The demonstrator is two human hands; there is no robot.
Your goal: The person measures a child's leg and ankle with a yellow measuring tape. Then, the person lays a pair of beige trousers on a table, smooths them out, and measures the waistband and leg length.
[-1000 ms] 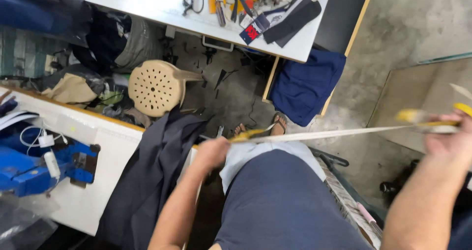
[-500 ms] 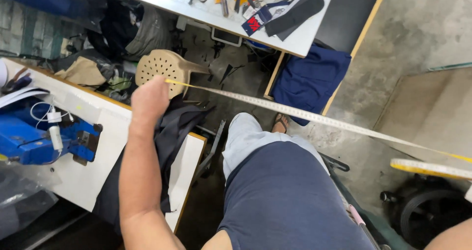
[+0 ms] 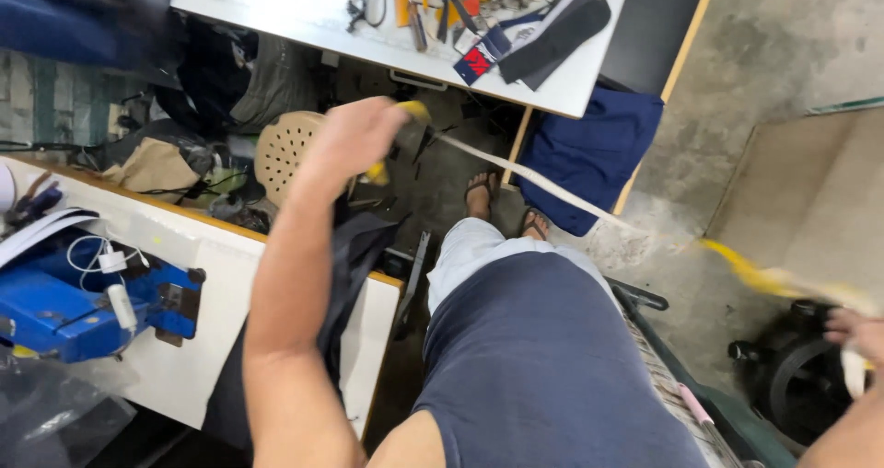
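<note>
Left hand [image 3: 354, 137] raised and closed around one end of a measuring tape [image 3: 543, 184], yellow showing just past the knuckles. Right hand [image 3: 852, 332] low at the frame's right edge, blurred; seemingly pinching the other, yellow end, though exact finger closure cannot be told. Hands well apart, tape strung between them in a shallow sag, crossing above the sandalled feet [image 3: 502, 206] on the concrete floor [image 3: 783, 54].

Judged from that sag and the twist along the white stretch: thin, light, wholly limp, no stiffness of its own. Likely smooth and a little slippery, so prone to sliding through a loose pinch. Not fragile; bends freely, probably hardly stretches. Best taken near each end, flat between thumb and forefinger, with tension between both hands to keep it straight and untwisted. Held mid-length only, would droop and tangle.

Beyond the left hand: a perforated tan stool [image 3: 285, 150], a white surface [image 3: 276, 12] with tools and fabric pieces. Below the left forearm: a second white surface [image 3: 175, 376] carrying a blue machine [image 3: 64, 307] and a white cable. Between the hands, further off: folded navy cloth [image 3: 594, 150].
</note>
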